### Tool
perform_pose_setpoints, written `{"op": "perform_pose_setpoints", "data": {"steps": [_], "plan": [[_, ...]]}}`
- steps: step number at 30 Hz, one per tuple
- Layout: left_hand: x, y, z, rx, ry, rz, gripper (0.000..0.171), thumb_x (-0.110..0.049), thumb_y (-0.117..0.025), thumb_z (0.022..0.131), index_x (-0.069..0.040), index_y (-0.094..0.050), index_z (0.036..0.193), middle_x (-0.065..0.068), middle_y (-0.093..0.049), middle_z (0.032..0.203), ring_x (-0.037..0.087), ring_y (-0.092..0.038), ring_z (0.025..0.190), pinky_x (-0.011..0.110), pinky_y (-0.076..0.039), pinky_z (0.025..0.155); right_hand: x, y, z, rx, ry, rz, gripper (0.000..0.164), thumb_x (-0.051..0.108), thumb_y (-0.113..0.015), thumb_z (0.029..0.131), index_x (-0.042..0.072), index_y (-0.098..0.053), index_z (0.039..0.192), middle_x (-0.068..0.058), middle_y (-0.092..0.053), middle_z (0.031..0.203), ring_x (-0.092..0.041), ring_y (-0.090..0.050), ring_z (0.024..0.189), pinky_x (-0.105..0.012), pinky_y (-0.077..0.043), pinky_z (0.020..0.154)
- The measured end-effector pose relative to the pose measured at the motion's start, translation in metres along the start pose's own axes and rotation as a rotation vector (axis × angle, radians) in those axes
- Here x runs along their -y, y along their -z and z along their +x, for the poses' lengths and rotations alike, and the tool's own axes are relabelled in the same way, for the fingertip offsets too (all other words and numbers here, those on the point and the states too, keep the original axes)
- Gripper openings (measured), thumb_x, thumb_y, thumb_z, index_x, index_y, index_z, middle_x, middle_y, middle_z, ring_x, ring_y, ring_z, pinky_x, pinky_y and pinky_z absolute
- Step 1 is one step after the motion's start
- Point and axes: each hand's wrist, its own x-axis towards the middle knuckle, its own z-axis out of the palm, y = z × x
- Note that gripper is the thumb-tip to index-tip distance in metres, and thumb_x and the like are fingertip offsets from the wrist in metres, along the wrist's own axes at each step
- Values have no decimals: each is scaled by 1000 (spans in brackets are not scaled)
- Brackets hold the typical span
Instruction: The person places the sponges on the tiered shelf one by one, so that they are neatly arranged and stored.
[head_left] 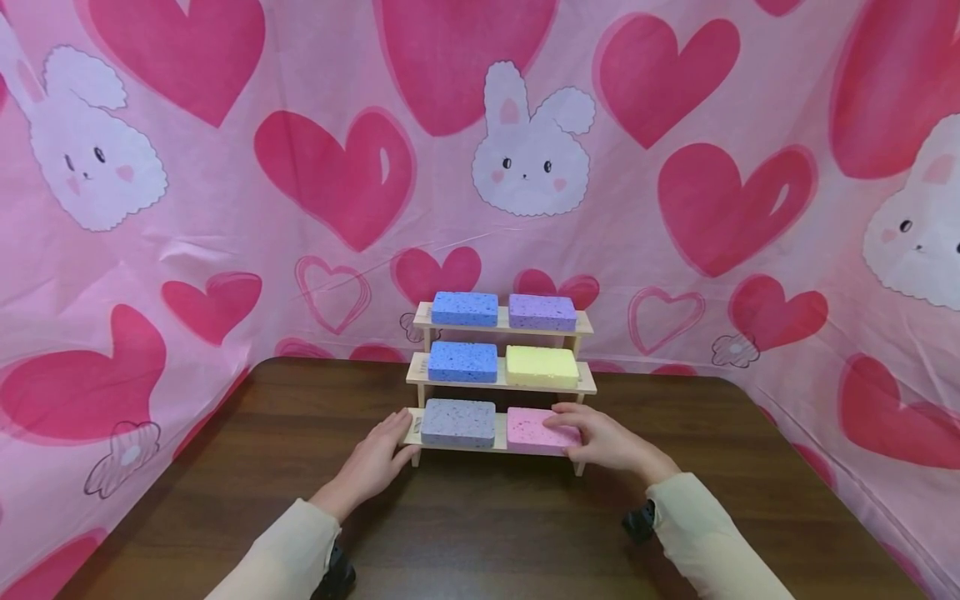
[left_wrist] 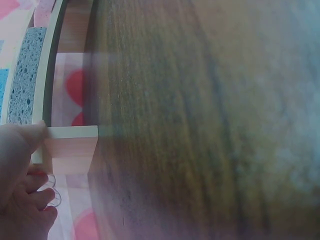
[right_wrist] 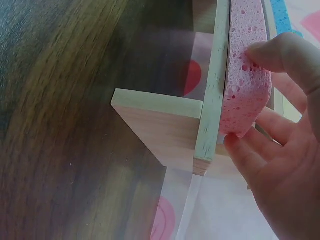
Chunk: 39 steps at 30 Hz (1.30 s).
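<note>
A three-tier wooden display rack (head_left: 501, 445) holds a row of sponges on each step. My left hand (head_left: 378, 454) grips the left end of the lowest step, thumb at the front, beside a grey sponge (head_left: 458, 422). At the other end, my right hand (head_left: 607, 437) holds the pink sponge (head_left: 534, 430), which lies on that same step. In the right wrist view, the thumb presses one face of the pink sponge (right_wrist: 245, 70) while the fingers reach round its end. The left wrist view shows the left thumb (left_wrist: 32, 135) against the rack's edge.
On the middle step sit a blue sponge (head_left: 462, 362) and a yellow sponge (head_left: 542, 367). Above them are another blue sponge (head_left: 465, 308) and a purple sponge (head_left: 542, 312). The rack stands on a dark wooden table (head_left: 480, 533), before a pink heart-and-rabbit cloth (head_left: 442, 208).
</note>
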Motion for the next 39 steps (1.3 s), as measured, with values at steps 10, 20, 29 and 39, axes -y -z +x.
{"op": "perform_pose_setpoints", "data": {"steps": [10,20,29,39], "plan": [[-1,-1,0,-37,-55,34,58,-18,-65,86,5,-43,134,21,-37,140,37,-31,129,49,-27,103,-3,1,1,15,-10,8,49,17,-69,80,18,-56,127,-14,-36,141,-36,-34,124,-57,-31,97],[-2,2,1,-22,-36,21,59,-20,-65,87,3,-42,135,20,-36,141,36,-29,130,49,-26,103,-3,1,2,10,-22,19,50,18,-70,80,18,-56,128,-11,-34,143,-36,-33,125,-57,-31,98],[-2,0,1,-15,-32,20,59,-21,-65,87,3,-41,136,19,-35,142,36,-29,131,49,-25,104,-2,2,2,14,-12,26,48,14,-69,81,15,-56,127,-16,-34,142,-37,-34,124,-56,-32,98],[-3,-1,2,-7,-24,4,61,-22,-65,86,2,-40,137,18,-34,143,36,-28,131,49,-26,104,0,-1,-3,-18,-19,19,55,16,-70,81,17,-51,133,-12,-33,144,-35,-31,127,-54,-32,98]]}}
